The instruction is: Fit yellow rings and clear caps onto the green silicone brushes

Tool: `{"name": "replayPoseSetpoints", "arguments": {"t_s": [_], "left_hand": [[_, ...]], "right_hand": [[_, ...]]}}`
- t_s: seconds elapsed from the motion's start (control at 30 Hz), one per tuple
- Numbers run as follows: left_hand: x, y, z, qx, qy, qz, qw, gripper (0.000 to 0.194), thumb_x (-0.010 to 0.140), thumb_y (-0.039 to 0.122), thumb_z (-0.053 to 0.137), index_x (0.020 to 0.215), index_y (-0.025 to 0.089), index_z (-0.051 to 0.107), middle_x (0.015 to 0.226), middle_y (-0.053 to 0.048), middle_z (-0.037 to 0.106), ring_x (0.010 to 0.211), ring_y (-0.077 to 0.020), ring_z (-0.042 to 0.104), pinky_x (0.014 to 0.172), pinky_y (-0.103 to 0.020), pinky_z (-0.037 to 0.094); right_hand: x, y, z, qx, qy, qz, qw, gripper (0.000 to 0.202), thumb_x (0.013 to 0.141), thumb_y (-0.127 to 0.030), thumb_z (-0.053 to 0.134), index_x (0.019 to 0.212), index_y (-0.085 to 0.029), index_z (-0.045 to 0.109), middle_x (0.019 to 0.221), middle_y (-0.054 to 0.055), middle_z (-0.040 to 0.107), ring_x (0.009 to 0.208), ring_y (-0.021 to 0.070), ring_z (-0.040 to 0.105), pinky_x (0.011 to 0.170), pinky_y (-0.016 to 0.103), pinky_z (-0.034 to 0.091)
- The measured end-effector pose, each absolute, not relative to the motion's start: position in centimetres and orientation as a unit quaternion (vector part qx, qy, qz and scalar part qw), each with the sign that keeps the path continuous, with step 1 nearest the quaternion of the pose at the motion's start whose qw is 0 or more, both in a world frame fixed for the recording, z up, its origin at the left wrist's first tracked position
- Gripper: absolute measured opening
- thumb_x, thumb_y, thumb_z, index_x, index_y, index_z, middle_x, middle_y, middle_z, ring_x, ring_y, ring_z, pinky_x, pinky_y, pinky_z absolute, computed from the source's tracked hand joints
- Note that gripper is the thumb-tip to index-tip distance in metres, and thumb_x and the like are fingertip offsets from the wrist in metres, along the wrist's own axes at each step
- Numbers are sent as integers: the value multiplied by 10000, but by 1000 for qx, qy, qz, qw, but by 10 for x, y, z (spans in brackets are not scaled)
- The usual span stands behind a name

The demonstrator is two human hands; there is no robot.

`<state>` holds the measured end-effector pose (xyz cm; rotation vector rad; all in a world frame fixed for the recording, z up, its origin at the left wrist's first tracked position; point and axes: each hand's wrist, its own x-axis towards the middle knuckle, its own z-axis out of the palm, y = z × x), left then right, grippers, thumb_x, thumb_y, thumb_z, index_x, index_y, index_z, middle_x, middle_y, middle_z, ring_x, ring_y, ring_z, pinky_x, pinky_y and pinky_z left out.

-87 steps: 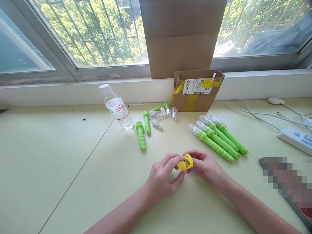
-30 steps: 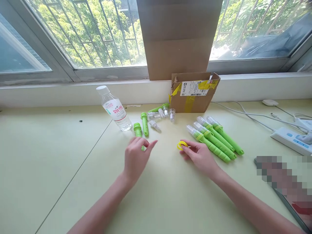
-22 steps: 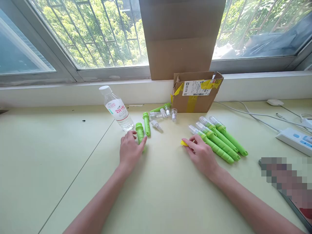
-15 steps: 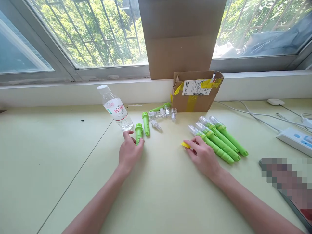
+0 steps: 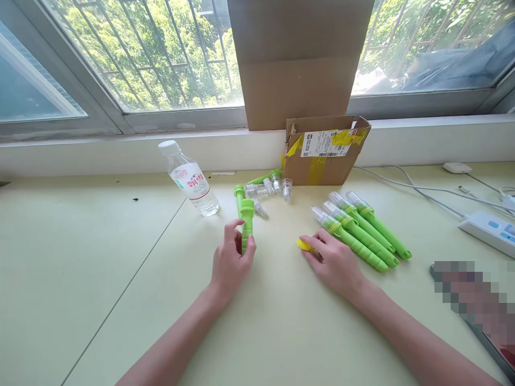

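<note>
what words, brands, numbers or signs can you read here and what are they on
Nothing can be quoted with certainty.
Bottle: red characters and smaller print on its label, too blurred.
Box: fine print and a barcode on its white sticker, too small.
Green tube in left hand: no text visible.

Lower end of the held green handle (image 5: 247,217): concealed by the left hand (image 5: 231,264). Second green handle (image 5: 238,196), at its 11 o'clock: partly covered. Yellow piece (image 5: 303,245): partly hidden by the right hand (image 5: 336,261). Phone (image 5: 475,319), at 4 o'clock: cut by the edge, screen pixelated. Box label (image 5: 319,144): small print illegible.
</note>
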<state>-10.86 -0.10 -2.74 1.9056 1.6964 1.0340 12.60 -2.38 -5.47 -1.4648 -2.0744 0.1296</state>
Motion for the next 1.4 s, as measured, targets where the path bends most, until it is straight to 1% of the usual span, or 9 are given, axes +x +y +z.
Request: {"name": "replayPoseSetpoints", "arguments": {"t_s": [0.13, 0.37, 0.63, 0.83, 0.97, 1.2, 1.3, 1.4], "left_hand": [[-105, -6, -33, 742, 582, 301, 144, 310, 858, 306, 452, 1153, 271, 364, 642, 84, 410, 468, -102, 414, 505, -209, 322], [-103, -8, -36, 780, 571, 240, 91, 282, 874, 310, 421, 1142, 250, 360, 660, 72, 475, 482, -116, 463, 507, -221, 319], [-101, -10, -36, 801, 562, 195, 62, 251, 883, 291, 407, 1128, 242, 380, 701, 51, 562, 518, -137, 543, 515, -236, 332], [-99, -12, -36, 809, 555, 189, 43, 234, 898, 298, 415, 1121, 229, 403, 772, 28, 605, 539, -135, 565, 513, -242, 332], [-98, -14, -37, 812, 553, 183, 34, 237, 904, 303, 417, 1126, 221, 426, 765, 14, 608, 589, -150, 595, 528, -248, 347], [-97, -14, -37, 815, 555, 163, 28, 258, 912, 338, 411, 1138, 215, 432, 745, 8, 600, 633, -167, 607, 529, -262, 351], [-97, -14, -38, 815, 556, 160, 24, 261, 911, 351, 412, 1137, 222, 432, 741, 8, 596, 654, -173, 612, 536, -266, 355], [-96, -14, -38, 816, 556, 157, 20, 259, 908, 349, 418, 1133, 223, 433, 747, 5, 599, 667, -176, 618, 532, -265, 354]], "right_hand": [[125, -25, -53, -541, -792, 38, 282, 208, 881, -213, 535, 1063, -202, 634, 854, 42, 589, 716, 158, 568, 637, 257, 438], [125, -27, -51, -528, -802, 31, 279, 211, 899, -229, 517, 1070, -195, 636, 834, 45, 606, 723, 162, 571, 620, 257, 434], [125, -27, -51, -517, -803, 32, 294, 219, 932, -222, 461, 1050, -191, 643, 800, 45, 604, 695, 152, 561, 607, 249, 412], [124, -28, -53, -524, -800, 22, 293, 221, 931, -223, 463, 1044, -192, 650, 735, 16, 567, 603, 126, 514, 550, 244, 360], [124, -28, -54, -526, -800, 20, 289, 223, 929, -226, 462, 1040, -194, 653, 716, 10, 571, 565, 116, 497, 532, 241, 343], [124, -29, -55, -528, -798, 16, 292, 231, 928, -205, 450, 1028, -193, 658, 713, 13, 597, 563, 121, 505, 536, 244, 352], [124, -29, -55, -533, -788, 29, 307, 236, 928, -207, 447, 1044, -203, 652, 721, 17, 612, 574, 127, 522, 543, 242, 371], [124, -29, -56, -540, -771, 46, 334, 227, 923, -212, 458, 1054, -204, 642, 773, 25, 654, 587, 131, 548, 554, 243, 402]]}}
